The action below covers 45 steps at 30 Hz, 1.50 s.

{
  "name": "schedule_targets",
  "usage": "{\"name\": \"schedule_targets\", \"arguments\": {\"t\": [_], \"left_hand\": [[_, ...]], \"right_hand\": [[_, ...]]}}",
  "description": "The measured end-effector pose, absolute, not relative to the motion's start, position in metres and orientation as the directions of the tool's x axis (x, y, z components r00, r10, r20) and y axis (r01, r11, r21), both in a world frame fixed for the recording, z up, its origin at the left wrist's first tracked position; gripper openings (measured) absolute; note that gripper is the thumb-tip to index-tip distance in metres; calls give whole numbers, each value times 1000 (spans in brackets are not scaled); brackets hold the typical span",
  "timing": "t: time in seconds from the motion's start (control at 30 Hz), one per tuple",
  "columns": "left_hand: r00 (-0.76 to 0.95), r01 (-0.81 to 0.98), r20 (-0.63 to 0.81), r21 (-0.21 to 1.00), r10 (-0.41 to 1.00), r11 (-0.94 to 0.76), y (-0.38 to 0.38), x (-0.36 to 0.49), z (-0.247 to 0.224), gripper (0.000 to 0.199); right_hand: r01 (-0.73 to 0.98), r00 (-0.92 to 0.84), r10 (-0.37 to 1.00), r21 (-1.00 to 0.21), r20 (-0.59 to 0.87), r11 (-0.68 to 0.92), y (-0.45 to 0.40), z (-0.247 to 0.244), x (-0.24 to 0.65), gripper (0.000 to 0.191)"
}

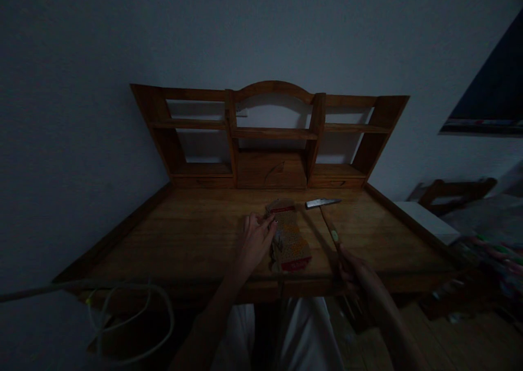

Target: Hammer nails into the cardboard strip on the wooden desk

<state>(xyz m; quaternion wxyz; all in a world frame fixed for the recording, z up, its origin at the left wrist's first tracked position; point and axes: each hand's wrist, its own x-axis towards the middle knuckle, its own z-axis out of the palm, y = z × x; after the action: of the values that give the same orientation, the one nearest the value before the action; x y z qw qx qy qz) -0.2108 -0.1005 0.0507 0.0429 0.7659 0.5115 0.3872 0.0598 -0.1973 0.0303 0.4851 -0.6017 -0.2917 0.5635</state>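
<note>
On the wooden desk [196,235] lies a flat brown piece with red bands and an orange pattern [292,237], with crumpled edges. My left hand [257,235] is at its upper left edge, thumb and fingers closed together; what they pinch is too small and dark to make out. My right hand [353,267] is wrapped round the lower handle of a hammer [332,226]. The hammer's metal head points up and away, just right of the patterned piece and apart from it.
A wooden shelf unit [272,134] with small drawers stands along the desk's back edge against the wall. Raised boards edge both sides. A pale looped cable [169,316] hangs at the lower left. To the right are a white surface [425,218] and a wooden chair [457,188].
</note>
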Motion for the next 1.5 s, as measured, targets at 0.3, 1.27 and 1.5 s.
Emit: {"name": "schedule_targets", "arguments": {"t": [0.3, 1.27, 1.5], "left_hand": [[176, 750, 545, 465, 820, -470, -85, -210, 51, 47], [113, -604, -162, 772, 980, 197, -181, -219, 1, 55], [129, -688, -153, 698, 980, 199, -170, -214, -10, 32]], "right_hand": [[-185, 189, 899, -914, -394, -361, -195, 27, 62, 47], [-102, 211, 913, -937, -349, -335, -198, 30, 54, 45], [-68, 106, 950, -955, -295, -289, -193, 25, 24, 52]]}}
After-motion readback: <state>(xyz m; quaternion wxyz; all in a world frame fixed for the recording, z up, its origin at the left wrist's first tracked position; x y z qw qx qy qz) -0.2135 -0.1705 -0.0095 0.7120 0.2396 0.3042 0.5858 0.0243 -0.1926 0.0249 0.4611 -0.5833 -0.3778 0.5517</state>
